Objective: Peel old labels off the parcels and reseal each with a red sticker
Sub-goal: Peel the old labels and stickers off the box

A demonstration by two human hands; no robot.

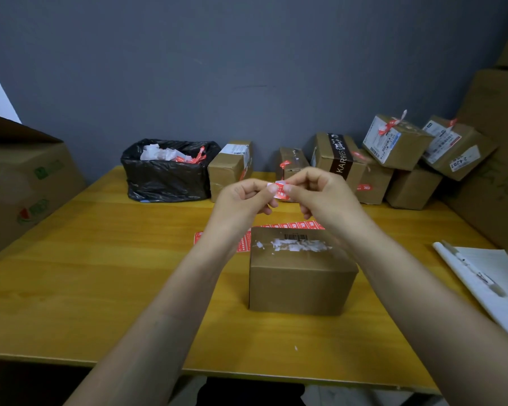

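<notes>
Head view. Red sticker: held in the air between both grips, above the bench, at 12 o'clock from the near parcel.
Left grip: thumb and forefinger pinch the sticker's left end; other fingers curled.
Right grip: thumb and forefinger pinch its right end; the two grips are nearly touching.
Near parcel: plain brown carton, upright on the bench between the forearms, torn white label scraps across its top.
Sticker sheet: red, flat on the bench, just behind the parcel at 11 to 12 o'clock, partly hidden by the left wrist.
Black bin bag: at 10 o'clock, far edge of the bench, holding white and red paper waste.
Parcel stack: at 1 to 2 o'clock against the wall, several tilted, some bearing white labels and red stickers.
Notepad with pen lying on it: at 3 o'clock.
Large carton: at 9 o'clock, beside the bench's left edge.
</notes>
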